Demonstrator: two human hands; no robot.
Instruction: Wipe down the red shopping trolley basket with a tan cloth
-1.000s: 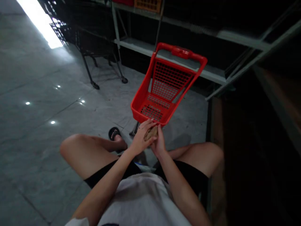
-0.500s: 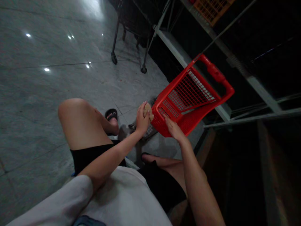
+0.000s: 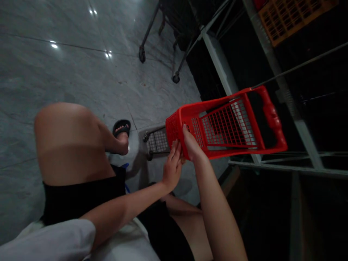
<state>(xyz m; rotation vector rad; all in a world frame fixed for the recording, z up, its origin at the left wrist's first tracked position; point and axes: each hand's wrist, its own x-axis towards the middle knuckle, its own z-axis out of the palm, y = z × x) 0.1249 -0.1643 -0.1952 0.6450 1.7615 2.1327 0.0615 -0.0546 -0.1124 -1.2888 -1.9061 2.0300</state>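
Observation:
A red plastic shopping cart [image 3: 231, 125] with a grid-walled basket stands in front of me, its handle pointing right. My left hand [image 3: 173, 166] presses a tan wad, like a crumpled cloth [image 3: 183, 160], against the basket's near lower corner. The fingers lie long over the cloth and hide most of it. My right hand [image 3: 192, 145] is hooked over the basket's near rim beside the left one, partly hiding its own fingers.
The cart's wheeled lower rack [image 3: 158, 141] sits by my sandalled foot [image 3: 122, 132]. A dark metal frame on casters [image 3: 160, 43] stands farther off. Metal shelving [image 3: 217, 58] runs along the right, with an orange crate [image 3: 293, 18] on it. Grey tiles [image 3: 67, 72] cover the floor.
The cart has turned, its handle swinging down and right in view. My left hand has moved lower with the cloth, flattening over it. My right hand has shifted onto the near rim.

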